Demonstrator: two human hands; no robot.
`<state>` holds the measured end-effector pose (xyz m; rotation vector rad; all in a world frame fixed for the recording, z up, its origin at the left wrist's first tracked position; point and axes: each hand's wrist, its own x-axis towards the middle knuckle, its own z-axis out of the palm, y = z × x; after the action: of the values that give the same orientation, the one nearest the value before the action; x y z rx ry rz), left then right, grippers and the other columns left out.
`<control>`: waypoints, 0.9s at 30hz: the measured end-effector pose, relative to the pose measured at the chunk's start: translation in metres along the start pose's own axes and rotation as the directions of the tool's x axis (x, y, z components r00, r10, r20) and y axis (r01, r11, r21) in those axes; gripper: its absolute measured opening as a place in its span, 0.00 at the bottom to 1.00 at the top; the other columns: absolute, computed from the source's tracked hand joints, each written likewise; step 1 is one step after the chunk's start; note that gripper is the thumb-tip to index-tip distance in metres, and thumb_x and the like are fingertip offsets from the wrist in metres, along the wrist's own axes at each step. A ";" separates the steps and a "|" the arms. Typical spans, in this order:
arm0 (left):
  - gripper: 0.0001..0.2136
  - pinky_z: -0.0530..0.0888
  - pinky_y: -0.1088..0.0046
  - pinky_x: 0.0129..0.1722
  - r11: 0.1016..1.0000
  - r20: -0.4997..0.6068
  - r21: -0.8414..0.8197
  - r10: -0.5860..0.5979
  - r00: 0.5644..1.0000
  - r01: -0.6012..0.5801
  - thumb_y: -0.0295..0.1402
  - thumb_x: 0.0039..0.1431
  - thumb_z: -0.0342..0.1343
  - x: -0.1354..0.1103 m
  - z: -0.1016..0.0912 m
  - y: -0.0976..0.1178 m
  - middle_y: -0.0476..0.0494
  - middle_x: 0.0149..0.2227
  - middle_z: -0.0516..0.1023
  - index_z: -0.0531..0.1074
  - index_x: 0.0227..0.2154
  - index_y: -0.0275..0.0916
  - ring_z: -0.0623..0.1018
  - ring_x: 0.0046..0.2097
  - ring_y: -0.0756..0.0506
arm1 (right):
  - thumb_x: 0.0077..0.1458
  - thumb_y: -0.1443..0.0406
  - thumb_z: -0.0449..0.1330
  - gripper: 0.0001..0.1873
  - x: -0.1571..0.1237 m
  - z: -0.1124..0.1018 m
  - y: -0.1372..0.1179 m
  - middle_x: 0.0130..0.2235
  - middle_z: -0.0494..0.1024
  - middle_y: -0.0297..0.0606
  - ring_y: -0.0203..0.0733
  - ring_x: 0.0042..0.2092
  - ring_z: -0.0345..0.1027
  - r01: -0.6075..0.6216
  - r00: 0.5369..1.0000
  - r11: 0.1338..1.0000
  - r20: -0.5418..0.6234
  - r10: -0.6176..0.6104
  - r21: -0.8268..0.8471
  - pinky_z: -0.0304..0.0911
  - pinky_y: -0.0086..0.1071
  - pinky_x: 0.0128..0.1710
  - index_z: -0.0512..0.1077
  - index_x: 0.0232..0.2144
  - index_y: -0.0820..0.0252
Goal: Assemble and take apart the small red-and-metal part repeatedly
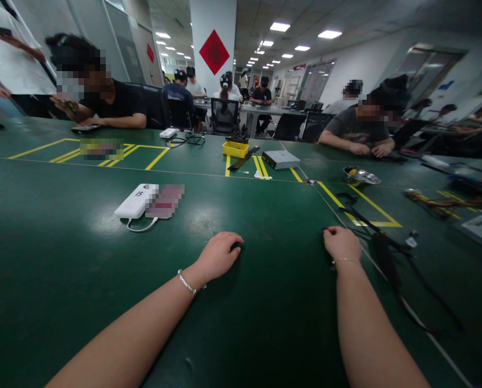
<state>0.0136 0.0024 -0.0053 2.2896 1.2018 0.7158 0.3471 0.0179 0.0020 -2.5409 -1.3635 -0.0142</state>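
Note:
My left hand [219, 254] rests on the green tabletop [260, 318] with a silver bracelet at its wrist. A gap shows between its thumb and bent forefinger, with nothing in it. To the right, my right hand [342, 246] lies on the table with its fingers curled in. A small dark spot shows at its fingertips; I cannot make out whether it is a held thing. Beyond my left hand lie a white power bank [133, 203] marked 15 and a blurred-out flat thing [166, 201], joined by a short white cable [142, 228].
A black strap [386, 261] lies right of my right hand. Farther off are a metal dish [361, 175], a grey box [281, 159], a yellow bin [235, 149] and yellow tape lines. Bundled wires [434, 203] lie at right. People sit across the table.

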 end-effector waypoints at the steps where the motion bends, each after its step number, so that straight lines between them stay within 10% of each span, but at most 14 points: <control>1: 0.10 0.62 0.64 0.48 1.000 -0.002 -0.007 0.000 1.000 0.000 0.29 0.51 0.47 0.000 0.000 0.000 0.44 0.40 0.71 0.68 0.37 0.40 0.68 0.45 0.45 | 0.47 0.59 0.48 0.18 0.000 0.000 0.000 0.38 0.71 0.47 0.49 0.38 0.65 -0.019 1.000 0.999 -0.012 0.019 0.029 0.59 0.38 0.32 0.71 0.35 0.59; 10: 0.11 0.62 0.64 0.46 0.992 -0.019 -0.097 -0.081 0.997 0.079 0.30 0.51 0.47 0.001 0.000 0.000 0.44 0.40 0.72 0.68 0.38 0.40 0.68 0.44 0.44 | 0.48 0.63 0.47 0.16 -0.001 0.006 0.003 0.36 0.73 0.45 0.48 0.39 0.64 0.001 0.991 0.990 -0.133 0.018 0.142 0.57 0.39 0.36 0.70 0.37 0.58; 13: 0.11 0.64 0.67 0.44 0.957 -0.023 -0.255 -0.149 0.989 0.138 0.31 0.53 0.46 0.002 0.000 0.001 0.45 0.39 0.72 0.67 0.39 0.41 0.70 0.42 0.46 | 0.49 0.63 0.47 0.15 -0.013 0.001 -0.021 0.37 0.73 0.43 0.46 0.38 0.64 0.226 0.950 0.944 -0.269 -0.159 0.242 0.58 0.38 0.37 0.69 0.38 0.60; 17: 0.13 0.67 0.73 0.32 0.777 0.056 -0.577 -0.271 0.961 0.253 0.35 0.56 0.42 0.004 0.000 0.002 0.43 0.39 0.72 0.62 0.42 0.38 0.72 0.33 0.50 | 0.51 0.64 0.48 0.14 -0.058 -0.005 -0.076 0.38 0.72 0.42 0.43 0.40 0.63 0.695 0.719 0.645 -0.333 -0.611 0.318 0.58 0.37 0.41 0.66 0.40 0.60; 21: 0.14 0.64 0.77 0.26 0.619 0.164 -0.732 -0.245 0.955 0.285 0.38 0.56 0.41 0.006 -0.004 0.005 0.43 0.34 0.73 0.65 0.38 0.35 0.72 0.30 0.51 | 0.52 0.65 0.48 0.14 -0.109 -0.005 -0.118 0.38 0.71 0.41 0.41 0.40 0.63 0.861 0.471 0.364 -0.285 -0.835 0.356 0.59 0.36 0.41 0.64 0.42 0.59; 27: 0.08 0.62 0.79 0.25 0.529 0.234 -0.789 -0.211 0.949 0.312 0.34 0.51 0.51 0.006 -0.010 0.006 0.49 0.24 0.71 0.68 0.31 0.34 0.69 0.25 0.54 | 0.50 0.60 0.52 0.18 -0.117 -0.006 -0.125 0.42 0.70 0.40 0.43 0.45 0.59 0.883 0.383 0.265 -0.268 -0.884 0.388 0.55 0.40 0.47 0.63 0.44 0.57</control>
<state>0.0141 0.0057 0.0074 1.2959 0.8486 0.7932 0.1799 -0.0140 0.0203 -1.0639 -2.2689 0.1047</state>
